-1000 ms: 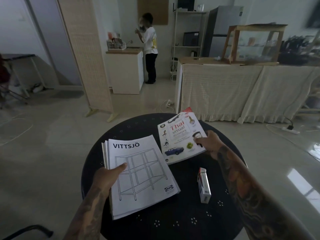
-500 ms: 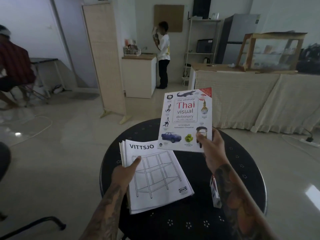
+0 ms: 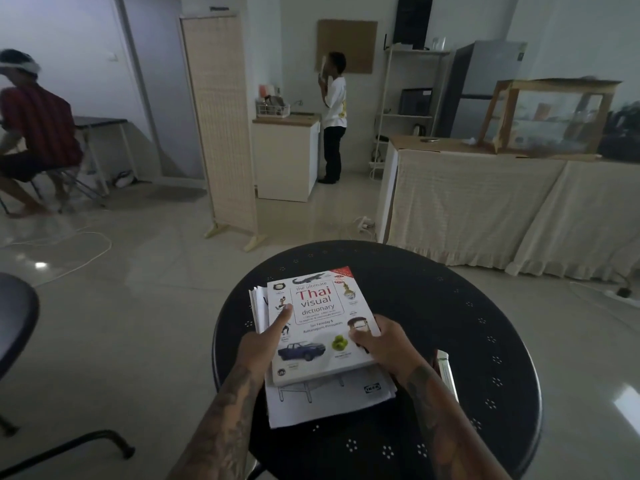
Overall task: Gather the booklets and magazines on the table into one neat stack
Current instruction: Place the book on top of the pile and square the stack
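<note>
Head view: a white-covered paperback (image 3: 320, 327), titled "the ultimate Thai visual dictionary" in red and grey lettering and ringed with small pictures of a crocodile, a blue car and green fruit, is seen lying face up on a stack of white assembly booklets (image 3: 329, 398) toward the left edge of a round black table (image 3: 450, 327). A furniture line drawing and an IKEA logo are shown on the booklets' near end, which sticks out past the paperback, as do their page edges on the far left. The paperback's left edge is gripped by the left hand (image 3: 265, 342), thumb laid flat on the cover. Its right edge is pinched by the right hand (image 3: 382, 344), thumb on top and fingers curled beneath. A small red-and-white box (image 3: 446, 370) is partly hidden behind the right forearm, near the table's right side.
</note>
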